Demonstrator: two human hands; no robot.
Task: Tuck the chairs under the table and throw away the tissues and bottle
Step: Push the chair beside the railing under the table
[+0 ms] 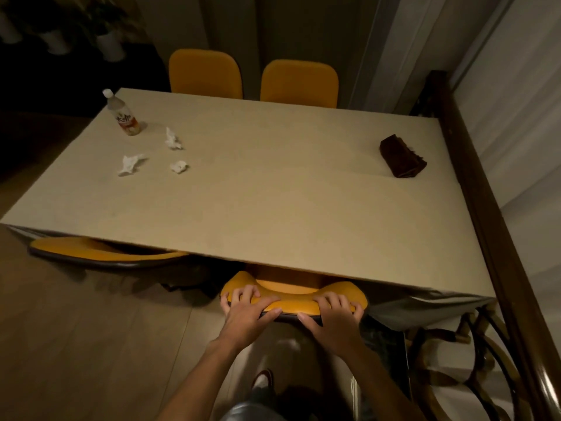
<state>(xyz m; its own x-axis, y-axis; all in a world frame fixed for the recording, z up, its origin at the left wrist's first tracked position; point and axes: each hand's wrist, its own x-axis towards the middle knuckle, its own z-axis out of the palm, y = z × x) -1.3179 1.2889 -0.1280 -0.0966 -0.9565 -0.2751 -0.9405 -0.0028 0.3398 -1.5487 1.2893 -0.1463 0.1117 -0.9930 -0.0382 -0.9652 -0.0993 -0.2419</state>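
At table's near edge, both hands' fingers (247,294) over chair backrest (291,305), seat under table (273,192)

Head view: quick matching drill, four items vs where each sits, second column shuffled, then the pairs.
Items:
1. bottle
2. brown cloth
3. tissues
4. near chair

Places:
A. far right of the table
B. under both hands, left hand and right hand, at the near edge
C. far left corner, upright
D. left side, scattered beside the bottle

Pairs: 1-C, 2-A, 3-D, 4-B
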